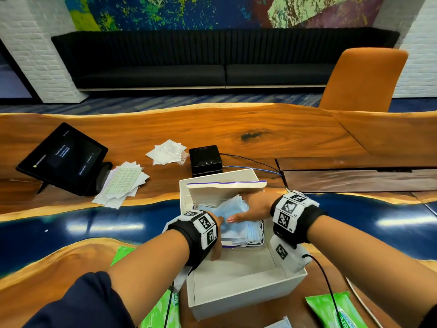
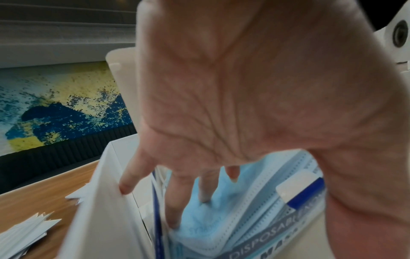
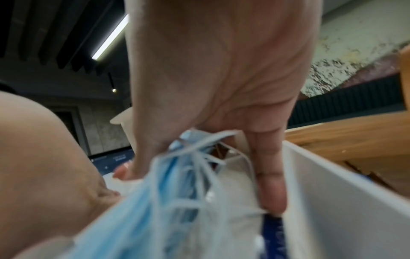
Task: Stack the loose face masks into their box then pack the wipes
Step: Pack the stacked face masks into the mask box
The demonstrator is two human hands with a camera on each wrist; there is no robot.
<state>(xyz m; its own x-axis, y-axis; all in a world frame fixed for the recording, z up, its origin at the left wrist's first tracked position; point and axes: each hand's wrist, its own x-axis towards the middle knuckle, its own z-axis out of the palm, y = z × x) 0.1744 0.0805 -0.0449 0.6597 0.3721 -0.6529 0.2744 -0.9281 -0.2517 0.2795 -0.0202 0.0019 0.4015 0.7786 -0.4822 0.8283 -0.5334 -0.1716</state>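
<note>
Both hands pressing blue masks (image 1: 233,210) into mask box (image 1: 227,185): left hand (image 1: 216,235) fingers extended, right hand (image 1: 250,205) gripping stack. Green wipes (image 1: 331,308) lying unpacked on surface (image 1: 260,129).

Bright, even indoor light; white ceiling-strip glare streaks the glossy blue resin tabletop (image 1: 94,223). Wide-angle bending at edges. Wrist views blur nearest the fingers (image 2: 177,201).

head high, wrists close, perhaps sharing masks (image 2: 221,219)
</note>
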